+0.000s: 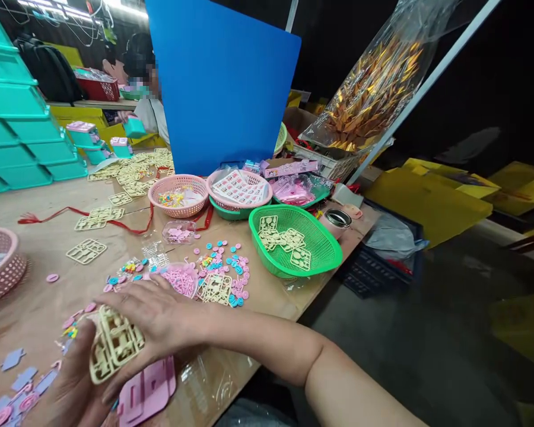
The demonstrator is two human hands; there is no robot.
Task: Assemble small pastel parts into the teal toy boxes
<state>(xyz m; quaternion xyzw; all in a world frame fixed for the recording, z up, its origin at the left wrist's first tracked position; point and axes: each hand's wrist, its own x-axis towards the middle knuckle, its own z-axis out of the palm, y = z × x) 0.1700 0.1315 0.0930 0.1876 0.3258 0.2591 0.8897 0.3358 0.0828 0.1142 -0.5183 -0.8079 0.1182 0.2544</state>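
Note:
In the lower left, my right hand (155, 314) reaches across with its fingers over a few cream plastic sprue frames (115, 344) of small moulded parts. My left hand (66, 391) grips the near left edge of these frames, which are tilted up between both hands. Just below them lies a pink slotted plastic piece (149, 391). Beyond the right hand's fingers stands a small bowl of pink pieces (180, 280), partly hidden. Beside it, another cream sprue (216, 289) rests among pink and blue round pieces (238, 270). Flat lilac pieces (26, 379) lie to the left.
A green basket (324, 255) with cream sprues stands by the table's right edge. Pink baskets (180, 207) and a blue board (226, 89) stand behind. Teal bins (22, 130) are stacked at left. A person (149, 115) is at the back with a teal box.

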